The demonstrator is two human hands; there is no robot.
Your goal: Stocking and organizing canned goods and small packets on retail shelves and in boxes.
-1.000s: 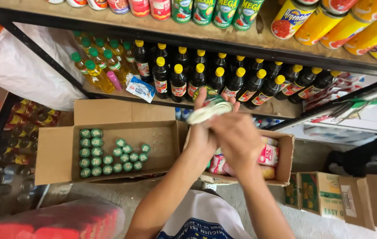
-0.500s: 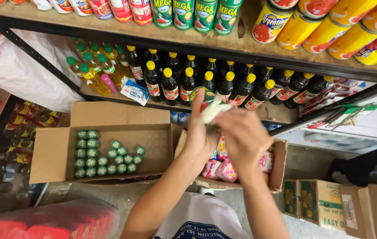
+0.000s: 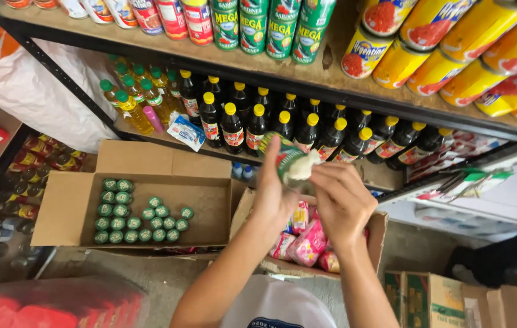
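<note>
Over the open box of pink packets (image 3: 307, 243), both hands are up at chest height: left hand (image 3: 275, 193) wrapped round a small green-labelled can (image 3: 287, 163), right hand (image 3: 342, 197) pinching a whitish cloth (image 3: 304, 168) against the can's top end, approx. 12 o'clock from the knuckles. Can sits tilted, top pointing toward 1 o'clock, w/ the dark bottles w/ yellow caps (image 3: 283, 130) just behind it on the shelf. Risk here, as I read it: grip is one-handed on a smooth can while the other hand pushes on it, so a hard rub could squirt it out toward 6 o'clock into the packets, or knock it fwd into that bottle row. At 9 o'clock, the carton of green-capped bottles (image 3: 140, 212) lies well apart, prob. safe. Cloth could also snag and slip off, can't tell how firmly it's held.
</note>
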